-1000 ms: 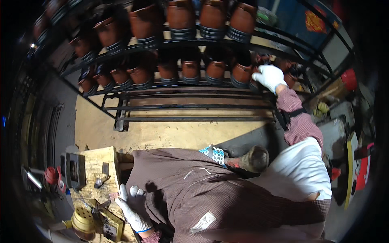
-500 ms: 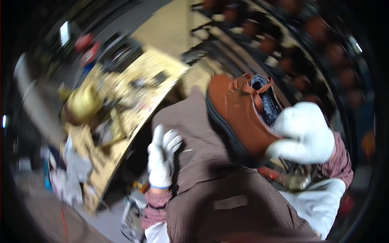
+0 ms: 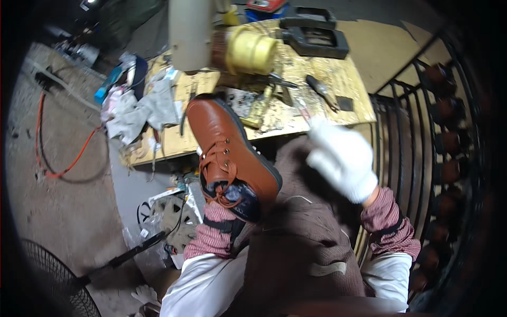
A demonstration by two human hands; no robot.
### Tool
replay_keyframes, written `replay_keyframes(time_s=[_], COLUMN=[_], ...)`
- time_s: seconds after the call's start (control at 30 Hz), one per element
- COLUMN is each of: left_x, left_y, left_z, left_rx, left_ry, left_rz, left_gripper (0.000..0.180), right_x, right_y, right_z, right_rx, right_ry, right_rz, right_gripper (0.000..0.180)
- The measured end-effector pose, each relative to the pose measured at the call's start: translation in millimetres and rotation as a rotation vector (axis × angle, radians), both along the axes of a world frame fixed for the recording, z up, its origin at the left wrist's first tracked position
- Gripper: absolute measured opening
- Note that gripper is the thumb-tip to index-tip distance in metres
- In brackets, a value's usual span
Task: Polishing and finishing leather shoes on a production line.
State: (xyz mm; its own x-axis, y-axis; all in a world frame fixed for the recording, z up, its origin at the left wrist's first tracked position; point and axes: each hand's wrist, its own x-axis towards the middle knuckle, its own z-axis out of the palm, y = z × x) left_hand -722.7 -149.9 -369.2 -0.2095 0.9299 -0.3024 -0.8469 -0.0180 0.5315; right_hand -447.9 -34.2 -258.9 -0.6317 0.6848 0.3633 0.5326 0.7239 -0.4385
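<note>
A brown lace-up shoe (image 3: 227, 142) with a dark sole and a dark patterned lining is held up left of centre, toe pointing away from me. My left forearm runs up to its heel, and the shoe hides my left hand, which holds it from behind. My white-gloved right hand (image 3: 342, 162) is raised over my lap at the table's near edge, apart from the shoe. Motion smears its fingers. Just beyond its fingertips is a slender reddish thing (image 3: 302, 110); whether the hand touches it I cannot tell.
A worktable (image 3: 285, 122) ahead carries a yellow cylindrical part (image 3: 253, 50), pincers (image 3: 321, 90), a black metal piece (image 3: 314, 39) and grey rags (image 3: 153, 105). Black racks with shoes (image 3: 449, 140) stand at right. A fan (image 3: 50, 274) and an orange cable (image 3: 71, 168) lie at left.
The shoe has passed from my right hand to my left and now sits left of centre. My right hand has moved away from it toward the table. The view has turned left.
</note>
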Motion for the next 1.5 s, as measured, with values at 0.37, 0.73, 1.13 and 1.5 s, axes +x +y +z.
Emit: replay_keyframes(time_s=[0.37, 0.73, 1.13, 1.5], left_x=[-87, -83, -29, 3], left_y=[38, 86, 35, 25], left_z=[-107, -31, -25, 10], left_rx=[0.275, 0.559, 0.684, -0.587], left_ry=[-0.382, -0.365, -0.935, -3.507], left_rz=[-0.077, 0.001, -0.282, -0.498], left_gripper=[0.069, 0.062, 0.058, 0.052], right_x=[27, 23, -31, -26], right_y=[120, 118, -42, -58], right_z=[-124, -79, 20, 6], right_rx=[0.084, -0.771, -1.323, -1.424], right_ry=[-0.541, 0.239, 0.512, 0.336], right_rz=[-0.536, -0.681, -0.116, -0.101], right_gripper=[0.071, 0.031, 0.021, 0.022])
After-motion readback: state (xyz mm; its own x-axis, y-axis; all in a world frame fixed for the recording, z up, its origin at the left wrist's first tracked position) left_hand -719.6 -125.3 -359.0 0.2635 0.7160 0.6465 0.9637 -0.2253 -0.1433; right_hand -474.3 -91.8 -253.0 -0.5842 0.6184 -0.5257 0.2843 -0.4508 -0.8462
